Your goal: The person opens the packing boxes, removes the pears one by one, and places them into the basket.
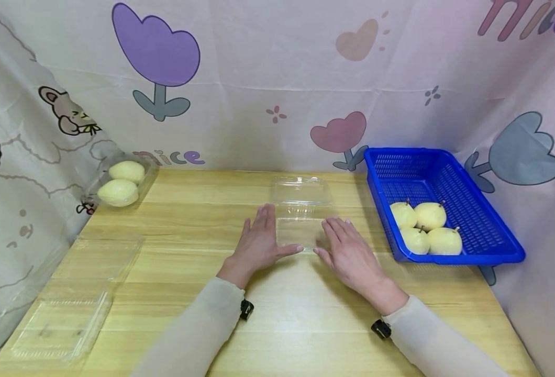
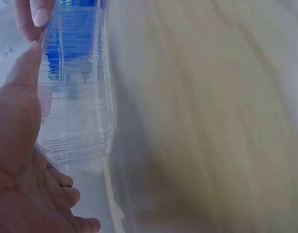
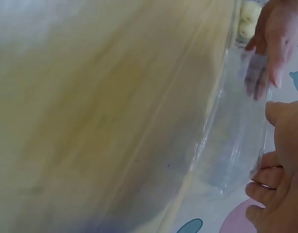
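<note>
A clear plastic clamshell box (image 1: 298,230) sits on the wooden table with its lid (image 1: 301,191) folded back toward the curtain. My left hand (image 1: 262,238) rests along the left side of the box, fingers straight and thumb reaching across its near edge. Along the right side lies my right hand (image 1: 353,256), its fingers also extended and its thumb near the front corner. In the left wrist view, the see-through wall of the box (image 2: 76,111) stands beside the left palm (image 2: 17,136). The right wrist view shows the right thumb at the rim of the box (image 3: 231,126).
At the right, a blue plastic basket (image 1: 487,225) holds several pale yellow pears (image 1: 430,215). Two more pears (image 1: 119,192) lie in a clear box at the far left corner. Another opened clear container (image 1: 60,324) lies at the near left. A patterned curtain (image 1: 240,120) borders the table.
</note>
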`<state>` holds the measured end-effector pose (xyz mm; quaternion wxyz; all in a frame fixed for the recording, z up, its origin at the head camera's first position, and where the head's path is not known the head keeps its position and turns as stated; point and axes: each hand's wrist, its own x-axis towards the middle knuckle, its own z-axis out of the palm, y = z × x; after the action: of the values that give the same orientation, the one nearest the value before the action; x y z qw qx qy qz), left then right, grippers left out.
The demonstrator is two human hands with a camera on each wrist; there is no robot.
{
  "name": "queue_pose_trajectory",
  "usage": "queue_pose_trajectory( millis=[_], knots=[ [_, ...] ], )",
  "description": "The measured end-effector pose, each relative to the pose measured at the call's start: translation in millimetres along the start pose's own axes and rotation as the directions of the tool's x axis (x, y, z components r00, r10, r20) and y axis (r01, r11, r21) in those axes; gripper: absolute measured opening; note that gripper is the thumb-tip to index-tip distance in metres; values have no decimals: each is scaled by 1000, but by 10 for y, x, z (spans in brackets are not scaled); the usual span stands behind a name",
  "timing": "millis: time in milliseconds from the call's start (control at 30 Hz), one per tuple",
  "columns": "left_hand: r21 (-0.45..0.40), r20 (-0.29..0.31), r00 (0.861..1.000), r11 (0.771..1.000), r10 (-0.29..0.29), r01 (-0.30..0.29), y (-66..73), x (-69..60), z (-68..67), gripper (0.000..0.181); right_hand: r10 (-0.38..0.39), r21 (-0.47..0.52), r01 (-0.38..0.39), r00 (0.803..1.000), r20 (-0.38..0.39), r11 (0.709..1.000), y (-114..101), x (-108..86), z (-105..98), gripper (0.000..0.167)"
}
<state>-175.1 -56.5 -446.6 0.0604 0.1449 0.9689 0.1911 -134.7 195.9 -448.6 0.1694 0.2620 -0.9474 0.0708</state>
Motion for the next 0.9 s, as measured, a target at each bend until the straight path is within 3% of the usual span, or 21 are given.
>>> queue_pose_trajectory(
  millis=[200, 433, 733, 900],
  knots=[
    [4, 18, 1000, 1000, 16, -16, 193, 175, 74, 135, -51, -31, 52, 998, 29, 998, 11, -23, 18, 58],
    [-11, 79, 994, 998, 69, -68, 378, 339, 104, 131, 24, -6, -24, 991, 132, 1000, 100, -62, 22, 53],
    [-6, 84, 994, 997, 76, -76, 473, 338, 121, 117, 65, 4, -66, 990, 122, 998, 339, -103, -14, 50],
    [4, 89, 990, 994, 106, -107, 510, 331, 134, 98, 117, -3, -118, 985, 127, 993, 437, -129, -47, 48]
  ],
)
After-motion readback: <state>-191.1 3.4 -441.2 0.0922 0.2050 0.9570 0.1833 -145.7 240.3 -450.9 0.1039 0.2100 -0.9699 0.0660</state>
